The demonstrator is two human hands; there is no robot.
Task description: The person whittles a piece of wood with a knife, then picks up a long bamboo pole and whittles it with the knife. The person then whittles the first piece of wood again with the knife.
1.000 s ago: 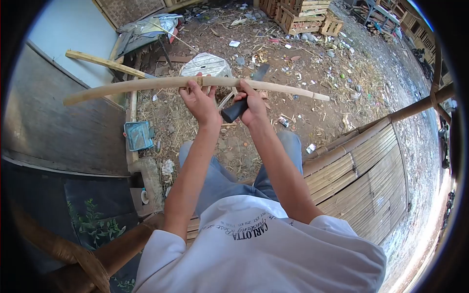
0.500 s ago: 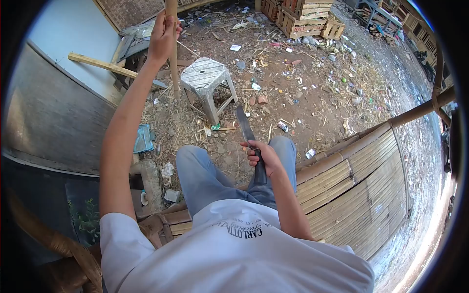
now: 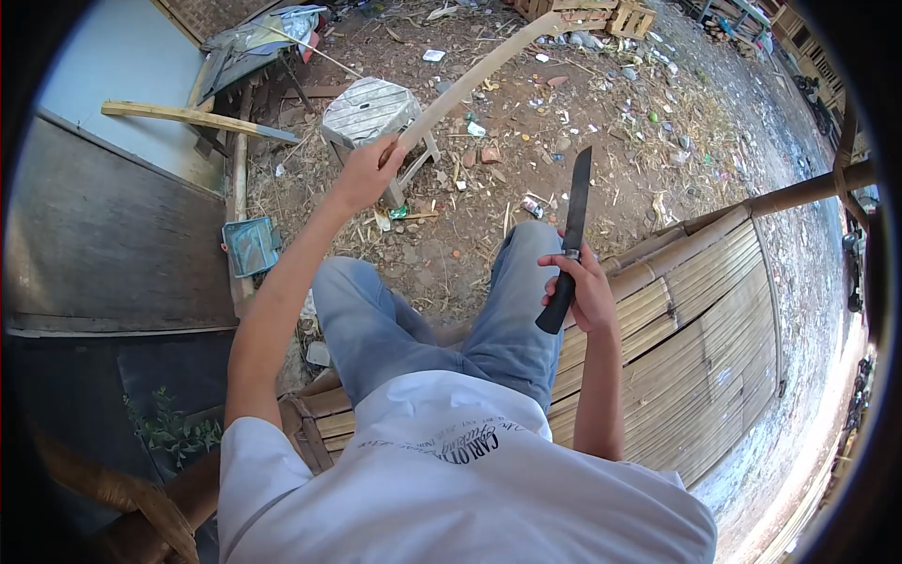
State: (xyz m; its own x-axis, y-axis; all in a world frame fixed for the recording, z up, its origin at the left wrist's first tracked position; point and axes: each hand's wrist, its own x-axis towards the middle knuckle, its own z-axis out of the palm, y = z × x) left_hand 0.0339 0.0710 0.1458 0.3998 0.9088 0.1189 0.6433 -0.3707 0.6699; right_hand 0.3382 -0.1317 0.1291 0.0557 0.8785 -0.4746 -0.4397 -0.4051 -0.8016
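L hand (image 3: 368, 176) grips stick (image 3: 474, 81), which slants up-right to top of pic. R hand (image 3: 592, 296), right of mid, grips knife (image 3: 574, 230), blade up, apart fr. stick.

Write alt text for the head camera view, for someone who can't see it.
A person's left hand holds a long pale strip, the right hand a black-handled knife. Beyond the denim-clad knees, a pale stool stands on littered ground.
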